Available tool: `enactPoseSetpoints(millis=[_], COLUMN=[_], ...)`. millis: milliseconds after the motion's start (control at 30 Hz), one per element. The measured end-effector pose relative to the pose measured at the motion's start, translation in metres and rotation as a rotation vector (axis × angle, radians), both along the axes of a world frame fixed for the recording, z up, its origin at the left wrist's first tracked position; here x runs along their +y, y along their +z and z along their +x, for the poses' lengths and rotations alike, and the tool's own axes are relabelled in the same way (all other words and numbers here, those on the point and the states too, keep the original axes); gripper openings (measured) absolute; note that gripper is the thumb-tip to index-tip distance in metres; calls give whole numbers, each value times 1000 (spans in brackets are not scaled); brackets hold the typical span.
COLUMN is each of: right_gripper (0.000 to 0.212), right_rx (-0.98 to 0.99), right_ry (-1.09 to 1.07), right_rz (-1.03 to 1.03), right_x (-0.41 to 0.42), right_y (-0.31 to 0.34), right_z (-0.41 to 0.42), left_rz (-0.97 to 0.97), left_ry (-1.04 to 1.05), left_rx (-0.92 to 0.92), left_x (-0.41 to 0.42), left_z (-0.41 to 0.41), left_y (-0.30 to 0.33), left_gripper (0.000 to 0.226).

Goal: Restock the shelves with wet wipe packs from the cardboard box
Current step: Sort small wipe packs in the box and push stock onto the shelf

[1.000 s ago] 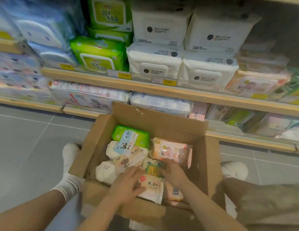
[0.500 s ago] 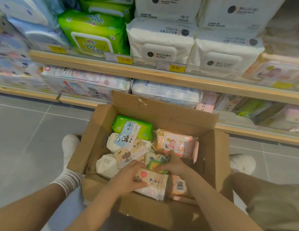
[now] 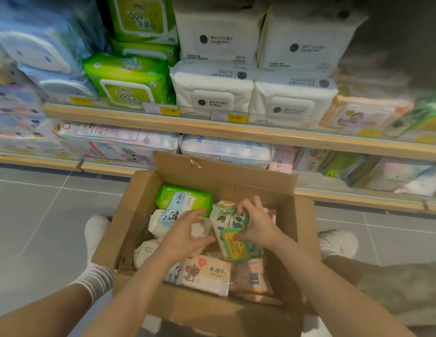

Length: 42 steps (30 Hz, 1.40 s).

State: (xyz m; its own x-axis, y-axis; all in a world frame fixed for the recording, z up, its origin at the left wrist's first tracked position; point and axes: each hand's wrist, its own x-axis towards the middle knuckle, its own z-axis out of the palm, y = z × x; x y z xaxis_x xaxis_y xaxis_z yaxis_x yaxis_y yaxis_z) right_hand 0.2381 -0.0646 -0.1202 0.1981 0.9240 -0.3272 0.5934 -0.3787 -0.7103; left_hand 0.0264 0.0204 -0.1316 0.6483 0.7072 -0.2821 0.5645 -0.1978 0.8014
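Cardboard box (image 3: 236,181): open on floor below shelves (image 3: 236,132), packs within reach.
Right hand (image 3: 259,222): closed round leaf-print pack (image 3: 232,235), tilting it out.
Left hand (image 3: 185,233): spread, empty, steadying loose packs.

Grey tiled floor (image 3: 37,215), yellow price tags (image 3: 170,110), white shoes (image 3: 96,229) and ribbed socks (image 3: 95,278).
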Motion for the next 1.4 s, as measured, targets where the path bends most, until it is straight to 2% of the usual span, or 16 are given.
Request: enactPoseSetpoints(millis=[100,200,267,400,500,567,633,733,800,867,967,1033,1100,1167,1233,1400], right_gripper=[65,62,62,86,106,105,99,95,92,90,88,93,104,112,113,91], right_rx=[-8,88,156,264,363,456,478,460,446,412,401,348,241,148,119,109], right_ry=[42,38,21,-49,-35,-11,-43,-131,-145,-137,-114,-64,6,68,111,142], right_rz=[54,94,116,177,79,-29,-39,2,13,15,2,-11,-14,6,12,46], right_x=[6,8,7,6,1,-8,-14,-16,-15,-15,-15,-12,-7,-2,3,16], right_y=[30,57,72,83,82,83,83,85,89,91,98,102,104,104,99,63], right_z=[8,15,15,13,16,16,14,15,17,19,19,18,17,13,9,6], left_rz=[-158,-354,-484,-575,-616,-654,-675,-694,-621,-389,-10,249,456,495,421,342], left_ry=[52,76,136,264,357,414,433,385,301,248,163,-26,-277,-476,-555,-442], left_rx=[-77,-177,-249,-372,-466,-542,-583,-521,-383,-230,-134,-64,98,284,394,366], left_x=[7,13,15,10,4,2,2,4,7,11,18,22,28,32,37,46], left_z=[24,33,32,30,29,30,32,30,27,23,21,23,29,38,44,22], left_y=[16,21,24,38,46,53,62,74,83,92,106,117,123,124,117,71], left_gripper=[92,109,111,111,98,84,76,78,87,92,118,128,132,130,124,115])
